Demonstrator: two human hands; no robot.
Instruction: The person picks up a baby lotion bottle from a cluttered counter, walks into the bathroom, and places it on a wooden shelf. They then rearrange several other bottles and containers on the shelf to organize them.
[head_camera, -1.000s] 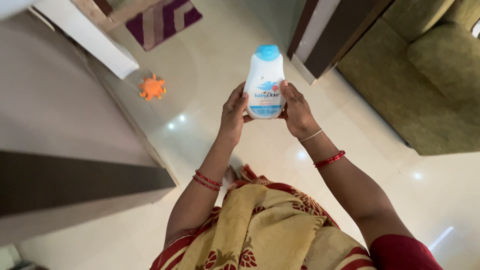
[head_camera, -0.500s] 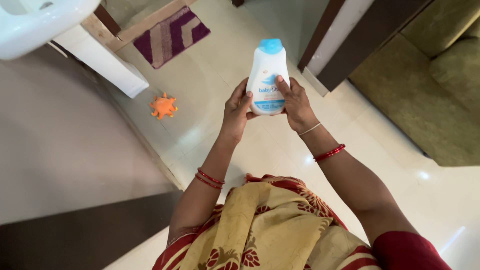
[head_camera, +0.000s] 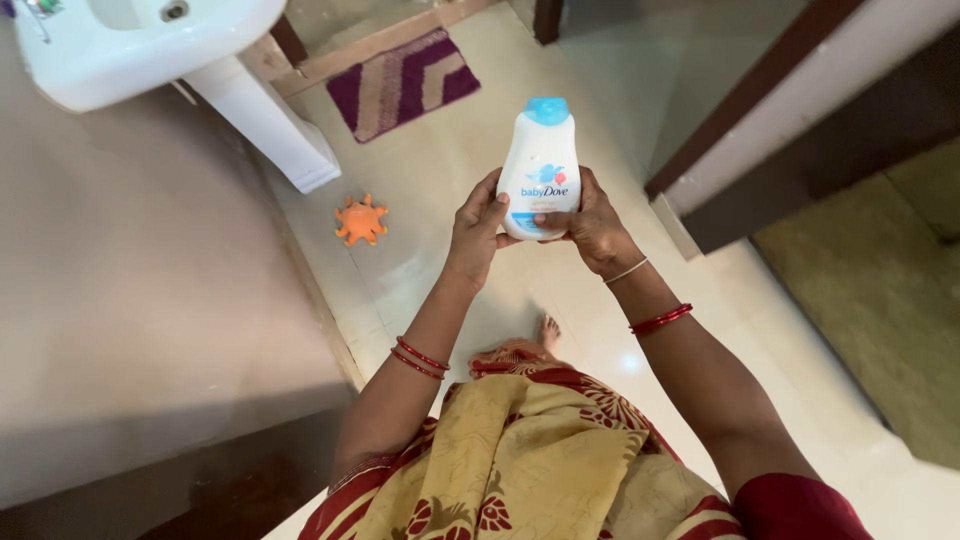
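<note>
I hold a white plastic bottle with a light blue cap upright in front of me, over the floor. My left hand grips its lower left side. My right hand grips its lower right side, fingers across the label. Both wrists wear red bangles, and the right also has a thin white one. The bottle's base is hidden by my hands.
A white pedestal washbasin stands at the upper left against a wall. An orange star-shaped toy lies on the cream tiled floor. A purple striped mat lies beyond it. A dark door frame and a green sofa are on the right.
The view has shifted so the washbasin and mat come further into sight and the sofa slides right. My right fingers have moved lower on the label. Both hands keep hold of the bottle.
</note>
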